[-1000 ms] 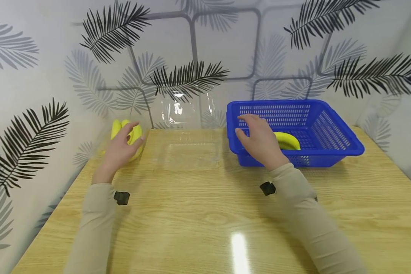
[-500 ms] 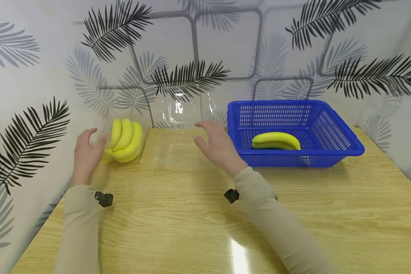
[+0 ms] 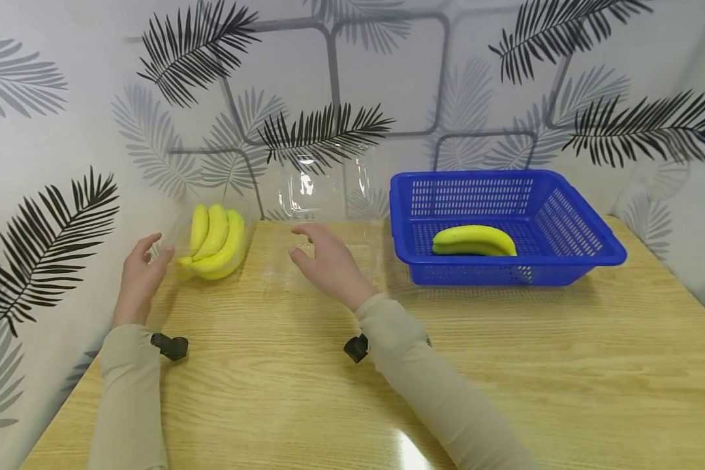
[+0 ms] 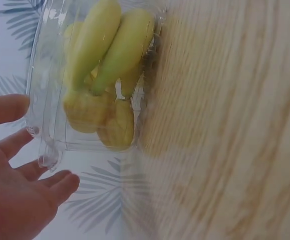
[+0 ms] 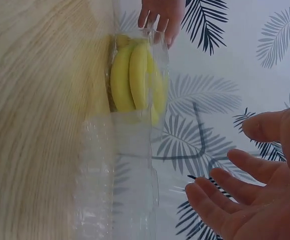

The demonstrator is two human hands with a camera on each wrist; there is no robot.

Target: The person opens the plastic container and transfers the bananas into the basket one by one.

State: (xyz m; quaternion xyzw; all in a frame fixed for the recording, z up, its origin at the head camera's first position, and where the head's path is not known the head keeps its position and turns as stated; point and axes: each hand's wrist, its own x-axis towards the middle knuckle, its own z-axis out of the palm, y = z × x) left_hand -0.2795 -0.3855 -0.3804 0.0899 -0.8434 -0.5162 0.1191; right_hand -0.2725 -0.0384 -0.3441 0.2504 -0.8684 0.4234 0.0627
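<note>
A bunch of yellow bananas [image 3: 217, 238] lies inside a clear plastic container [image 4: 47, 107] at the left. My left hand [image 3: 141, 274] is beside this container's left side, fingers spread and loosely bent, holding nothing. In the left wrist view the fingertips are at its rim; whether they touch cannot be told. My right hand [image 3: 331, 264] hovers over a second clear plastic container [image 3: 279, 274] in the middle, with fingers relaxed and nothing held. Behind it a clear lid [image 3: 323, 186] stands raised before the wall. The right wrist view shows the hand's open palm [image 5: 255, 210].
A blue plastic basket [image 3: 517, 261] stands at the back right with a single banana [image 3: 474, 241] in it. The wooden table [image 3: 305, 385] meets a leaf-patterned wall covering [image 3: 382, 78] at the back and left.
My right hand has moved left from the basket to above the middle container, leaving the banana in the basket. My left hand has drawn left and down from the bunch to the container's side.
</note>
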